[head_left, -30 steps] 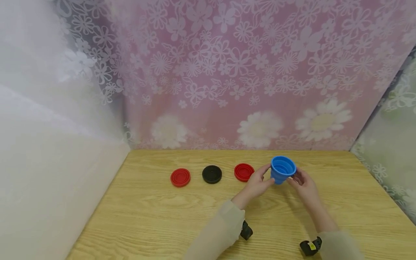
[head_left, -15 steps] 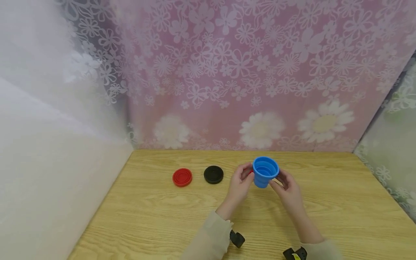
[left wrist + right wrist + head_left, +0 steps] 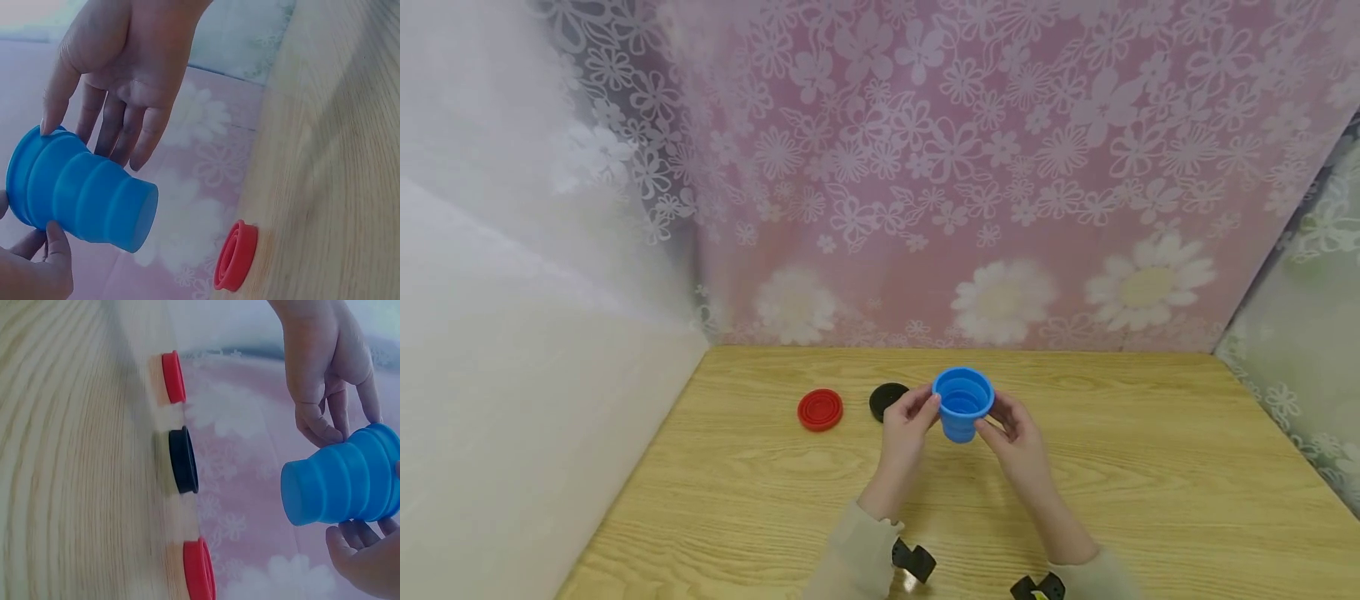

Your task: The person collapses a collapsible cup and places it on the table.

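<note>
A blue collapsible cup, extended to full height with ringed walls, is held above the table, its mouth facing up. My left hand grips its left side, thumb near the rim. On the opposite side my right hand holds it with thumb and fingers. The wrist views show the flat base of the cup off the tabletop. Behind the left fingers, a black collapsed cup is partly covered. A red collapsed cup lies farther left. Another red collapsed cup is hidden in the head view.
The wooden table runs back to a pink floral curtain. A pale wall bounds the left side, and a greenish floral sheet the right. Black wrist cameras sit at both cuffs.
Both hands have carried the blue cup leftward, from the table's right part to near the black collapsed cup. The right red collapsed cup has become hidden behind the hands and cup.
</note>
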### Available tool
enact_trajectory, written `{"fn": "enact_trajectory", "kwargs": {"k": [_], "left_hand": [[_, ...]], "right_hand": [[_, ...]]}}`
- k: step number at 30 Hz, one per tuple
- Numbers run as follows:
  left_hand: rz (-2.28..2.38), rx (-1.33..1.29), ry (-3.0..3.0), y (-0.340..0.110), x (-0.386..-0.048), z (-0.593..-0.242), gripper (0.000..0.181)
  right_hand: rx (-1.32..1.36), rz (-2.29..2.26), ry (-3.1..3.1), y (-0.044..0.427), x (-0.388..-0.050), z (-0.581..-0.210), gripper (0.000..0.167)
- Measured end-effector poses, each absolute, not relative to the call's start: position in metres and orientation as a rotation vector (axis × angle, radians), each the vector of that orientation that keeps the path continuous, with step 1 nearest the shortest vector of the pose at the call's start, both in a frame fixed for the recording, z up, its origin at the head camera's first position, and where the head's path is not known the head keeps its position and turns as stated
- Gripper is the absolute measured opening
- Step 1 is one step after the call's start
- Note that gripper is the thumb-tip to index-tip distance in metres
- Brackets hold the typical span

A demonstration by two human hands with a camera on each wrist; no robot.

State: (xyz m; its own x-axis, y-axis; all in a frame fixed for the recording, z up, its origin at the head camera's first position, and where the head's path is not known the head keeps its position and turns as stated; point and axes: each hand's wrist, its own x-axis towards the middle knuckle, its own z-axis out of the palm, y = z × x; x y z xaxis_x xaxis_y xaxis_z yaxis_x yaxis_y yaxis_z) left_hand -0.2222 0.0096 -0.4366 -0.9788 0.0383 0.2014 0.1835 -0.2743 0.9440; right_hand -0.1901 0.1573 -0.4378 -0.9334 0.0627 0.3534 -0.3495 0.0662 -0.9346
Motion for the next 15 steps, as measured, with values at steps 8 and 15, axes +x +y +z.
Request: {"fn": "enact_trajectory", "kwargs": {"k": [8, 15], "left_hand": [[-2.441, -0.213, -1.846, -0.003, -0.218, -0.439, 0.031], [-2.504, -0.171, -1.869, -0.008, -0.217, -0.439, 0.032]], "right_hand": [[0.295, 2.017, -2.024, 0.142, -0.19, -0.437, 0.044], [0.34, 2.041, -1.982, 0.137, -0.193, -0.439, 0.043]]}}
